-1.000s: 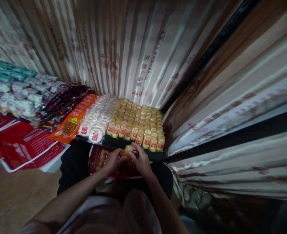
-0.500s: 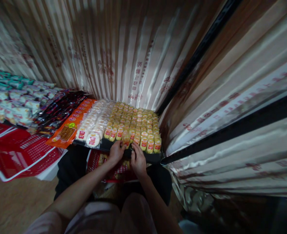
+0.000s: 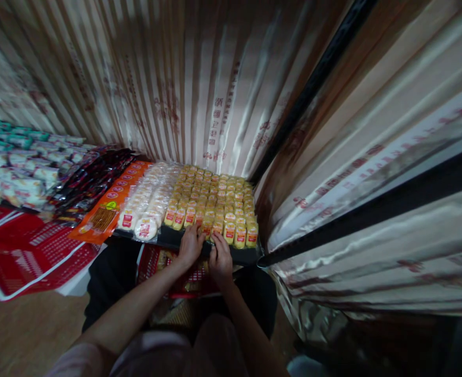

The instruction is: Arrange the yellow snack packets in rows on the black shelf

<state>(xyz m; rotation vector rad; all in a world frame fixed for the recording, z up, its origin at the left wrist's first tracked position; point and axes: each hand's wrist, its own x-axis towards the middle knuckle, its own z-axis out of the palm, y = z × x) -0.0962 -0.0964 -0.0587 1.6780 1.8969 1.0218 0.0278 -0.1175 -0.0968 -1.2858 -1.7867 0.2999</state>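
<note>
Flanking a packet (image 3: 206,229) in the near row, your left hand (image 3: 190,245) and right hand (image 3: 220,256) touch it from both sides, prob. to keep it upright w/ label facing you, like the rows (image 3: 215,193) behind. Can't tell if your fingers pinch it or just rest. It's at the bench (image 3: 241,255) near edge, right of the round cakes (image 3: 146,229).

Head view faces down, seemingly near shelf (image 3: 246,255).

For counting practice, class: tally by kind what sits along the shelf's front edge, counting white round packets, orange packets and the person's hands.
White round packets: 2
Orange packets: 1
Hands, left hand and right hand: 2
Total: 5
</note>
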